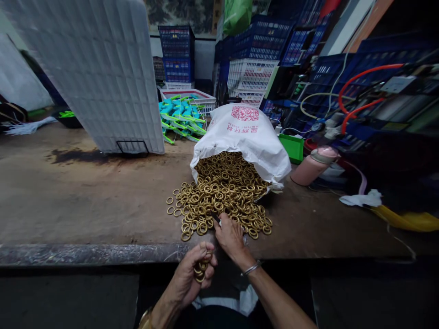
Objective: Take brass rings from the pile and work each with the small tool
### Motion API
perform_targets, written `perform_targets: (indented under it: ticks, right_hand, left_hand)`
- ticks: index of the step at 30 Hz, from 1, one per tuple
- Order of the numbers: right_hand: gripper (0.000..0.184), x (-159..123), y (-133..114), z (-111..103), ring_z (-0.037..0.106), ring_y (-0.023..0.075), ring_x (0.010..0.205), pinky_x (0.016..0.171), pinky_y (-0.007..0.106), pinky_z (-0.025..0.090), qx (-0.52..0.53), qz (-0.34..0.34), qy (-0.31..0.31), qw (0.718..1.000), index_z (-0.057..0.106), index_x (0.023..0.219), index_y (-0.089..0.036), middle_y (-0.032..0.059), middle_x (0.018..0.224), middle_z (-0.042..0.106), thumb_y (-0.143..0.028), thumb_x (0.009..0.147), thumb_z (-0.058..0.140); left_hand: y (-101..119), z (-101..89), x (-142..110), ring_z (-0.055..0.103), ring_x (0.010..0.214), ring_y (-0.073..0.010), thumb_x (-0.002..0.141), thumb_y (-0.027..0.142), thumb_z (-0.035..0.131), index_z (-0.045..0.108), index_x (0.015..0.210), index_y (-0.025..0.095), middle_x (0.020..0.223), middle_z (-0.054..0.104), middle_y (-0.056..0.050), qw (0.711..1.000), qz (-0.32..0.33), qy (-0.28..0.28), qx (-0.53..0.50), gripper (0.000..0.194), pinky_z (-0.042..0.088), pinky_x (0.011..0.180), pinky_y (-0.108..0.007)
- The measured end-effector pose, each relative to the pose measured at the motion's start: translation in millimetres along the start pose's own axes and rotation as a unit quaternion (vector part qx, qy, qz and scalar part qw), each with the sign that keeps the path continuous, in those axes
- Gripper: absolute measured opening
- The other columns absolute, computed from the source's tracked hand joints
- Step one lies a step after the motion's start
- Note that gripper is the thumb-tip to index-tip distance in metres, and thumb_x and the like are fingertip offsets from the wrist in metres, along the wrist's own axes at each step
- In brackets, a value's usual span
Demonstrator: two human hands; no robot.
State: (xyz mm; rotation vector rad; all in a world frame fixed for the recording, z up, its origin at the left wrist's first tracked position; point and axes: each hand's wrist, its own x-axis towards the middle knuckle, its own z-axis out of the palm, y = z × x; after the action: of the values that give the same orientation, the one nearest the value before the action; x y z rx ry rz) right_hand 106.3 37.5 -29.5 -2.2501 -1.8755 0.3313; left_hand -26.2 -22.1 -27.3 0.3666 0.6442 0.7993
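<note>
A heap of brass-coloured rings (222,196) was spread on the bench (103,205), close to the front edge, and was extended back into the mouth of a white sack (247,132). The sack was laid on its side, with its mouth turned toward the person. The right hand (233,235) was placed at the near side of the heap, with its fingers directed into the rings. A slim dark tool (215,217) was gripped between the thumb and fingers, its tip positioned over the heap; whether a ring was touched by the tip could not be determined. The left hand (192,274) was held at the front edge of the bench, nearer the person than the right hand. Its fingers were curled, and a small batch of rings (200,269) was gripped in them. The heap was located beyond the left hand. A silver bangle (251,268) was worn on the right wrist. Teal and green plastic pieces (181,116) were piled to the left of the sack.
</note>
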Motion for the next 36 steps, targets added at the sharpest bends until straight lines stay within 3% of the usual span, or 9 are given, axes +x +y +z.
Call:
perform_targets:
  ticks: [5, 12, 20, 25, 28, 33, 36]
  right_hand:
    - [0.018, 4, -4, 3, 0.062, 0.0202, 0.075, 0.06, 0.026, 0.032, -0.009, 0.011, -0.002, 1.0, 0.056, 0.091, -0.016, 0.0098, 0.08, 0.067, -0.027, 0.083, 0.044]
    - [0.014, 5, 9, 4, 0.059, 0.0172, 0.067, 0.055, 0.025, 0.028, 0.007, 0.0, 0.017, 1.0, 0.057, 0.086, -0.018, 0.0061, 0.073, 0.066, -0.022, 0.078, 0.046]
    - [0.015, 4, 32, -1, 0.045, 0.0102, 0.051, 0.05, 0.02, 0.03, 0.212, -0.059, 0.025, 0.975, 0.052, 0.066, -0.019, -0.0034, 0.054, 0.05, -0.027, 0.075, 0.043]
    - [0.014, -2, 35, -7, 0.042, 0.0088, 0.049, 0.049, 0.019, 0.031, 0.309, -0.08, -0.016, 0.948, 0.047, 0.061, -0.019, -0.0057, 0.051, 0.044, -0.028, 0.072, 0.046]
    - [0.012, -10, 33, -15, 0.041, 0.0086, 0.05, 0.05, 0.019, 0.031, 0.325, -0.103, -0.039, 0.939, 0.046, 0.061, -0.018, -0.0057, 0.052, 0.043, -0.025, 0.072, 0.045]
    - [0.008, -23, 32, -24, 0.037, 0.0083, 0.052, 0.051, 0.02, 0.026, 0.279, -0.167, -0.062, 0.944, 0.046, 0.063, -0.018, -0.0059, 0.054, 0.041, -0.019, 0.071, 0.046]
    - [0.01, -28, 33, -18, 0.037, 0.0081, 0.054, 0.052, 0.02, 0.028, 0.344, -0.159, -0.08, 0.922, 0.045, 0.063, -0.019, -0.0057, 0.056, 0.04, -0.022, 0.072, 0.046]
  left_hand:
    - [-3, -8.3, 2, 0.047, 0.051, -0.0055, 0.077, 0.032, 0.055, 0.055, 0.078, 0.013, 0.07, 0.054, -0.002, 0.999, -0.01, 0.01, -0.051, 0.018, 0.024, 0.038, -0.014]
    - [3, -10.0, 5, 0.053, 0.058, -0.0086, 0.073, 0.022, 0.06, 0.05, 0.07, 0.014, 0.072, 0.056, -0.002, 0.999, 0.01, 0.023, -0.038, 0.013, 0.027, 0.038, -0.014]
    - [7, -3.4, 11, 0.046, 0.05, -0.0061, 0.067, 0.028, 0.065, 0.049, 0.072, 0.015, 0.062, 0.049, 0.003, 0.997, 0.045, 0.053, 0.044, 0.021, 0.023, 0.036, -0.013]
    - [3, 3.3, 22, 0.031, 0.037, -0.0041, 0.071, 0.039, 0.059, 0.049, 0.083, 0.018, 0.046, 0.041, 0.009, 0.965, 0.112, 0.139, 0.191, 0.027, 0.019, 0.035, -0.014]
    - [6, 9.2, 28, 0.031, 0.037, -0.005, 0.071, 0.04, 0.056, 0.05, 0.093, 0.017, 0.047, 0.041, 0.009, 0.939, 0.141, 0.163, 0.268, 0.032, 0.024, 0.037, -0.016]
    - [12, 16.8, 31, 0.046, 0.057, -0.0094, 0.071, 0.031, 0.056, 0.06, 0.078, 0.015, 0.063, 0.053, 0.002, 0.899, 0.222, 0.118, 0.36, 0.018, 0.038, 0.054, -0.02]
    - [12, 17.8, 29, 0.043, 0.054, -0.0089, 0.071, 0.029, 0.056, 0.058, 0.066, 0.014, 0.058, 0.051, 0.003, 0.902, 0.21, 0.099, 0.363, 0.016, 0.036, 0.053, -0.02]
